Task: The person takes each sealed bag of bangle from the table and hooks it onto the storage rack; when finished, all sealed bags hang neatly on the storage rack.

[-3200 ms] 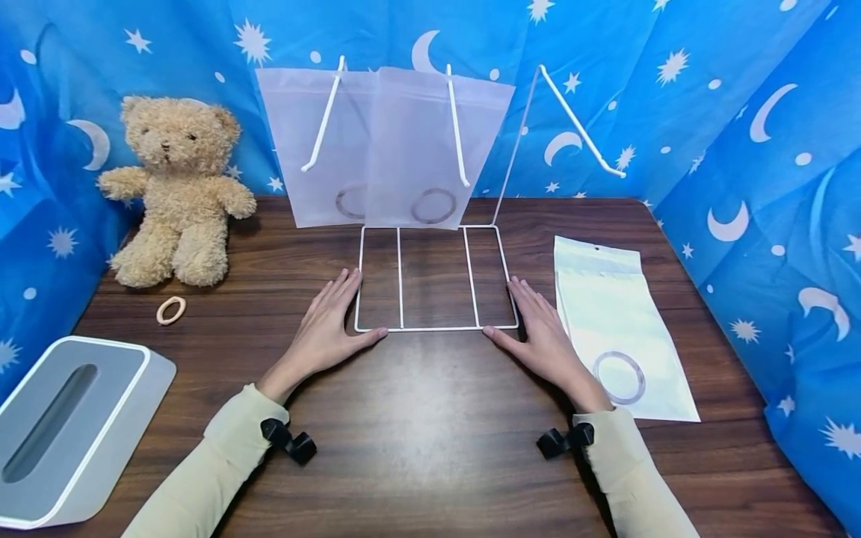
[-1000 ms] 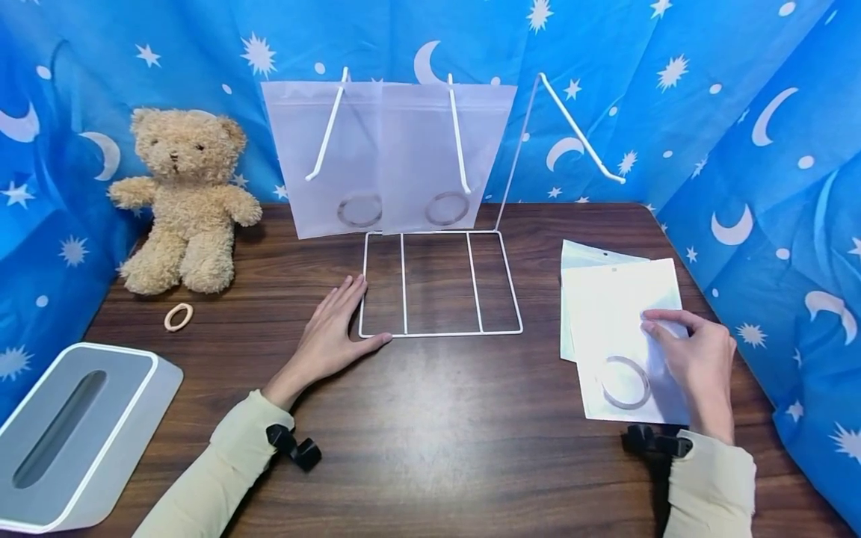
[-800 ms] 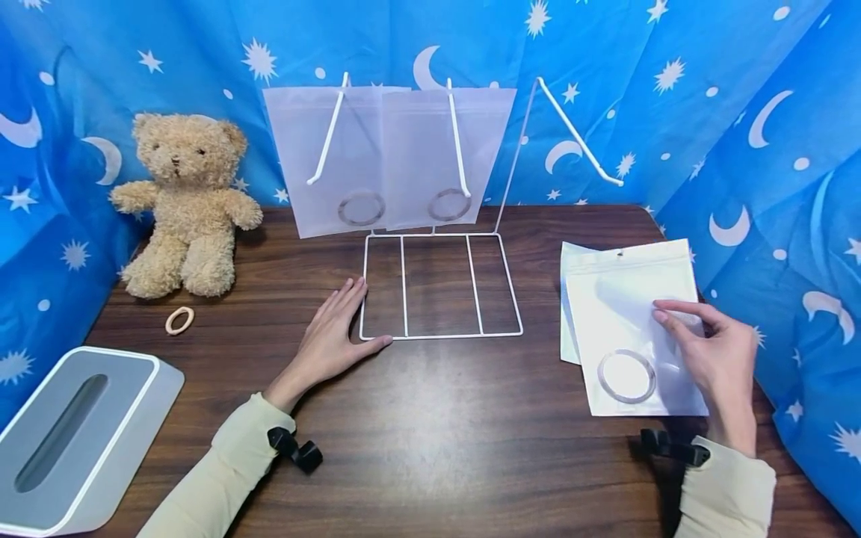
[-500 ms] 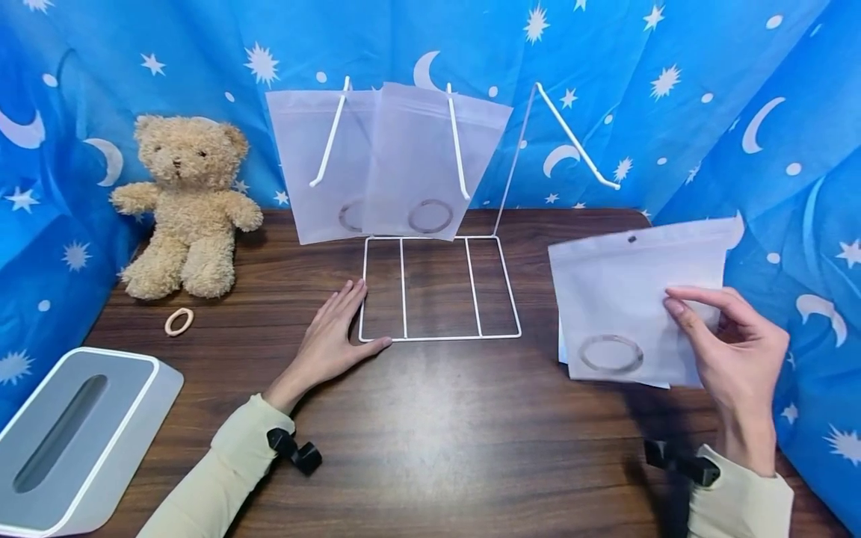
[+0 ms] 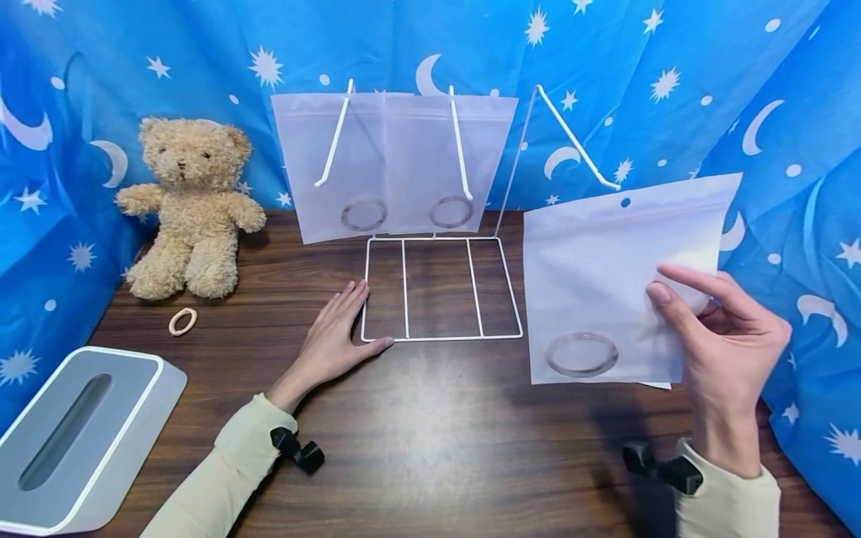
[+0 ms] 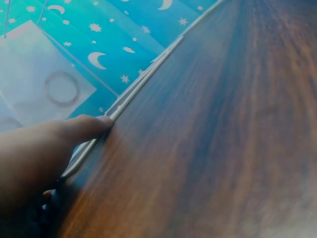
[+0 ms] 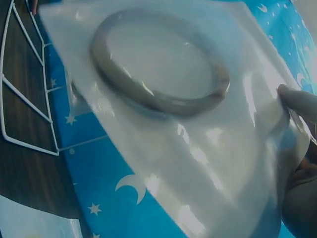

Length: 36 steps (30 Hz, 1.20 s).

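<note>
My right hand (image 5: pixel 729 351) pinches the right edge of a white zip bag (image 5: pixel 605 284) between thumb and fingers, holding it raised above the table. A hang hole shows near its top, and a grey-brown bangle (image 7: pixel 148 96) lies inside. My left hand (image 5: pixel 326 340) rests at the left front corner of a white wire display rack (image 5: pixel 440 339); its thumb (image 6: pixel 89 126) touches the base's front wire. Two similar bags, the left one (image 5: pixel 303 142) and the middle one (image 5: pixel 420 157), hang from the rack's left and middle hooks. The right hook (image 5: pixel 578 138) carries no bag.
Another white bag (image 7: pixel 34 220) lies on the table, mostly hidden in the head view. At the left are a teddy bear (image 5: pixel 195 202), a small wooden ring (image 5: pixel 173 329) and a tissue box (image 5: pixel 144 411). Blue star-patterned cloth (image 5: pixel 706 45) encloses the back and sides.
My right hand has left the rack's base, picked the top bag off the pile at the right, and raised it leftward towards the rack. My left hand has stayed at the rack's corner.
</note>
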Tool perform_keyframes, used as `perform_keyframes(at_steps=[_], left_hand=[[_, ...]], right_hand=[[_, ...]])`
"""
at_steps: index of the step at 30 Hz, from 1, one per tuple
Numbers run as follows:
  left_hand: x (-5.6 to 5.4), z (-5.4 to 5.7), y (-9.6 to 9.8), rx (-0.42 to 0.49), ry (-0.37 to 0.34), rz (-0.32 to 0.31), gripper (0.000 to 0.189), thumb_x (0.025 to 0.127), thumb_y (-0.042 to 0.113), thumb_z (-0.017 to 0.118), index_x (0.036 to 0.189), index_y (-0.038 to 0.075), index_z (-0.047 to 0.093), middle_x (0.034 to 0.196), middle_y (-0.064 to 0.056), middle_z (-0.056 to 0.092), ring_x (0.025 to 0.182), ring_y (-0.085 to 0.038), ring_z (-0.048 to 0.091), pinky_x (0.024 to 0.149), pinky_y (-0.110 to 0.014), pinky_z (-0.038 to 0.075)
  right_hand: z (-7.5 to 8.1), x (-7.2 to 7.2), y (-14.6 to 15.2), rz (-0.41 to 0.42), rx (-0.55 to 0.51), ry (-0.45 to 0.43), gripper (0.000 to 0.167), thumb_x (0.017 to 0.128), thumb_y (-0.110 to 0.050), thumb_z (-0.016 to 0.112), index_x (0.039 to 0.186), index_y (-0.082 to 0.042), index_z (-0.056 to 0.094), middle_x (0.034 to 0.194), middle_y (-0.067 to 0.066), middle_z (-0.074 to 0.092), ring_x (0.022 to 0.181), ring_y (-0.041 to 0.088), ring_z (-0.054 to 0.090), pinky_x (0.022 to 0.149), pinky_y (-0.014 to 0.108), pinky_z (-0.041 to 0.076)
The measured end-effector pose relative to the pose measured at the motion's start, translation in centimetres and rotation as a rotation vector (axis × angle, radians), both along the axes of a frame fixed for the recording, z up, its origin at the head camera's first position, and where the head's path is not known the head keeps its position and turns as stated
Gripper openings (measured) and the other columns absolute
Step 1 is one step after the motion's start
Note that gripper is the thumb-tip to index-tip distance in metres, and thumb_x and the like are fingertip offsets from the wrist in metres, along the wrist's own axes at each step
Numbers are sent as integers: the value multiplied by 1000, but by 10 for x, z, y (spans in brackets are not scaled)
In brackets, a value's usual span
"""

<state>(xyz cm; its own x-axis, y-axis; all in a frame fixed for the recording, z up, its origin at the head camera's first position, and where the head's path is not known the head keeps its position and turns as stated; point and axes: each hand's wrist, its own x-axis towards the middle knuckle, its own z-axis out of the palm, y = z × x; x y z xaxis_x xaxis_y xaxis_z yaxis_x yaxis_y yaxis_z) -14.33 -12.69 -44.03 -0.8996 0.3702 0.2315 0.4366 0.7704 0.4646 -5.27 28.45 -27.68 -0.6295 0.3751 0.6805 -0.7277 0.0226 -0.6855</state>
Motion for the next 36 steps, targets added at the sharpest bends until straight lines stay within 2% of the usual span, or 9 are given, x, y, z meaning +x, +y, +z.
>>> perform_keyframes(at_steps=[8,17,22,25,29,31,33,36], left_hand=[[1,-1,0,-5,-23,-3,101,83,68,62,154,5,28,160,-8,25,148,-25,14,118,-45,11],[2,-1,-2,-2,-25,11,100,83,65,64,154,5,29,160,-7,25,148,-24,14,118,-45,11],[2,-1,-4,0,-18,17,100,83,66,64,154,6,28,160,-7,24,148,-24,14,118,-44,10],[1,-1,-5,0,-10,16,100,83,66,64,154,5,28,160,-8,25,148,-25,14,118,-44,10],[1,-1,-4,-3,-10,10,101,83,68,62,154,4,28,160,-8,24,147,-25,14,118,-45,11],[1,0,-3,-5,-12,8,102,83,69,61,154,4,28,160,-8,24,148,-25,14,118,-44,11],[0,0,-2,-6,-10,6,102,83,70,60,154,4,27,160,-8,24,148,-25,14,118,-44,11],[1,-1,-1,2,-9,6,102,83,70,60,154,4,28,160,-8,24,147,-25,15,118,-45,11]], right_hand=[[6,-2,-6,-60,74,-34,31,72,21,74,100,26,63,92,25,70,35,11,32,37,23,11],[0,-9,-2,-139,151,-61,31,73,17,76,101,22,66,94,24,70,37,9,30,39,24,10],[-2,-16,-4,-82,108,-76,32,74,18,75,104,21,65,98,25,69,36,11,30,37,24,10],[-2,-22,-9,-40,86,-102,32,75,18,74,106,20,65,99,24,70,36,13,34,36,21,15],[-8,-38,-7,0,82,-148,33,76,16,75,108,18,66,99,23,69,41,17,44,37,19,29],[-12,-49,-5,17,78,-180,35,76,14,76,110,16,67,101,24,69,50,17,55,44,15,40],[-15,-60,-3,27,71,-229,36,78,9,77,112,13,68,105,23,68,67,18,65,57,16,51],[-18,-77,-3,50,42,-295,38,78,4,79,115,9,69,106,20,68,91,24,67,74,24,56]])
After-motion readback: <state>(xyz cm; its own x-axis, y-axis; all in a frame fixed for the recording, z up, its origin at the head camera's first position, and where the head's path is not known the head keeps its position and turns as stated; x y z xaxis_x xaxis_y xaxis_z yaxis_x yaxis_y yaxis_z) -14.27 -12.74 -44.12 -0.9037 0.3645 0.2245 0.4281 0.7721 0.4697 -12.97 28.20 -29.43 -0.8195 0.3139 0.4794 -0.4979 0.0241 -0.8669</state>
